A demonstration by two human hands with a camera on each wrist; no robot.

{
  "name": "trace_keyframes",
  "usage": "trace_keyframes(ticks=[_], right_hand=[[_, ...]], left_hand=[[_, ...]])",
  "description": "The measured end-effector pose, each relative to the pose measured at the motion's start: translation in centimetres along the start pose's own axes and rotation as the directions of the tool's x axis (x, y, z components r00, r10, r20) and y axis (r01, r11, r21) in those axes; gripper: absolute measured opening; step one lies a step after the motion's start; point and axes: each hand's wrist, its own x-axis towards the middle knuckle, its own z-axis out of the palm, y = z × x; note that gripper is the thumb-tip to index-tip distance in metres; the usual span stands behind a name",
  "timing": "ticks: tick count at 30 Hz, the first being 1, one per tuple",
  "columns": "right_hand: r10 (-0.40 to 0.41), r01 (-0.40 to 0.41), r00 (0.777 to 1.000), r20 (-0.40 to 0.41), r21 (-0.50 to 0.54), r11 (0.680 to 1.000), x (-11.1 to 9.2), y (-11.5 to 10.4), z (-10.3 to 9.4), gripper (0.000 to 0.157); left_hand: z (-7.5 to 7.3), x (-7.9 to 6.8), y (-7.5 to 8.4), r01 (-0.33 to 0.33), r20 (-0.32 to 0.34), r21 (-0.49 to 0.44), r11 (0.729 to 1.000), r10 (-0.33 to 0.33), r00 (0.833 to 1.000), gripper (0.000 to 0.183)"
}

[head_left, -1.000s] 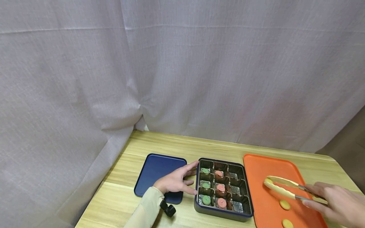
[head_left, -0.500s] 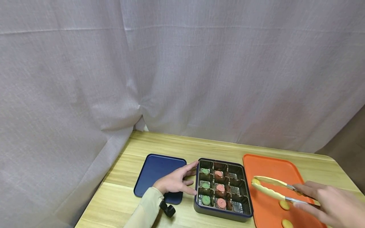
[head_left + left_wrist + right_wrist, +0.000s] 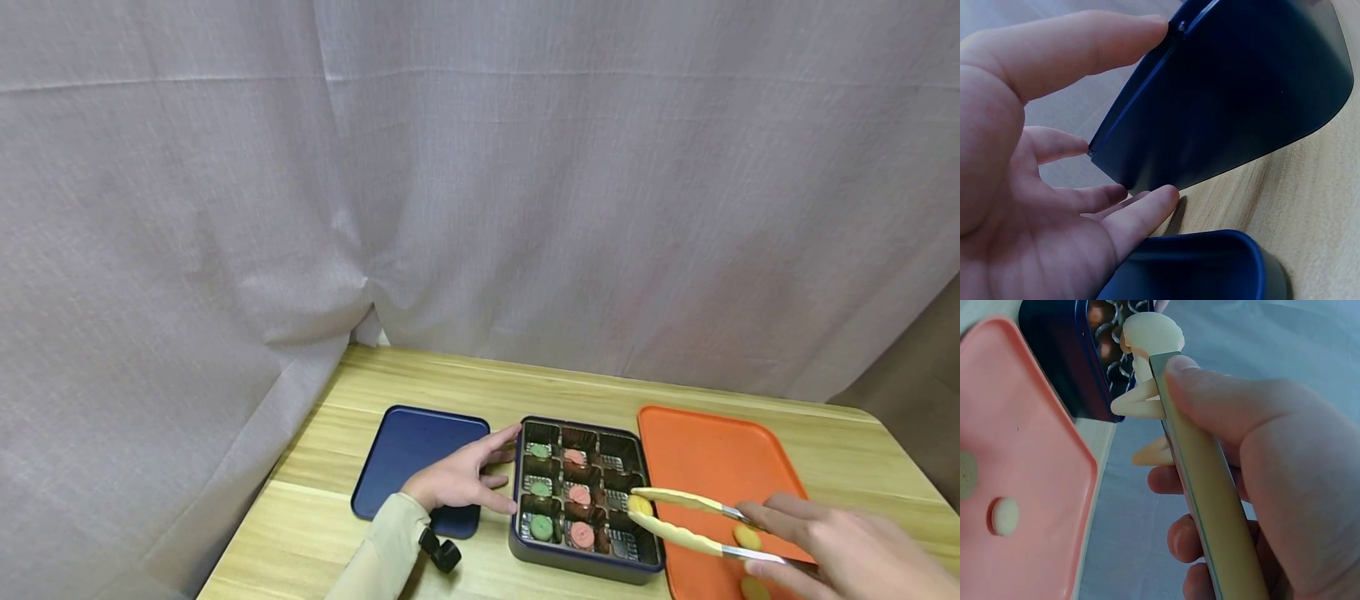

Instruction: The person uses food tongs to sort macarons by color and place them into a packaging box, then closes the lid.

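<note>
My right hand (image 3: 832, 533) grips a pair of tongs (image 3: 686, 537) with pale yellow tips and metal arms. Between the tips sits a round yellow cookie (image 3: 640, 505), above the right column of a dark blue box (image 3: 585, 568). That box has a divided insert; green cookies (image 3: 542, 527) fill its left column and pink cookies (image 3: 582, 535) its middle one. Fingertips and thumb of my left hand (image 3: 465, 477) touch the box's left side, fingers spread. In the right wrist view the tongs (image 3: 1207, 487) reach toward the box, their pinched cookie hidden from clear sight.
An orange tray (image 3: 712, 442) lies right of the box, with yellow cookies (image 3: 746, 536) on it, partly behind the tongs and right hand. Left of the box, partly under the left hand, is a dark blue lid (image 3: 420, 450). A grey curtain (image 3: 480, 208) hangs behind the wooden table (image 3: 300, 525).
My right hand has moved left with the tongs, carrying the yellow cookie from over the orange tray to over the box's right column. The left hand has stayed at the box's side.
</note>
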Motion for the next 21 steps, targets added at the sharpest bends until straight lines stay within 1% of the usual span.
trace_keyframes(ticks=[6, 10, 13, 17, 21], right_hand=[[-0.045, 0.045, 0.999, 0.005, -0.010, 0.999, -0.2, -0.4, 0.5, 0.041], [-0.030, 0.030, 0.998, 0.063, 0.010, 1.000, -0.5, -0.5, 0.9, 0.038], [-0.030, 0.028, 0.996, 0.079, 0.020, 0.999, -0.7, -0.5, 1.2, 0.038], [-0.051, 0.050, 0.997, 0.056, 0.012, 0.999, -0.7, -0.3, 1.6, 0.041], [-0.057, 0.056, 0.996, 0.063, 0.013, 0.998, -0.7, -0.3, 1.7, 0.042]], left_hand=[[0.0, 0.0, 0.1, 0.008, -0.002, -0.005, 1.000, -0.008, 1.000, 0.111], [0.0, 0.0, 0.1, 0.010, -0.004, -0.005, 1.000, -0.010, 1.000, 0.111], [0.0, 0.0, 0.0, 0.009, -0.003, 0.000, 1.000, -0.009, 1.000, 0.111], [0.0, 0.0, 0.1, 0.007, -0.001, 0.004, 1.000, -0.007, 1.000, 0.111], [0.0, 0.0, 0.1, 0.007, -0.002, 0.002, 1.000, -0.007, 1.000, 0.111]])
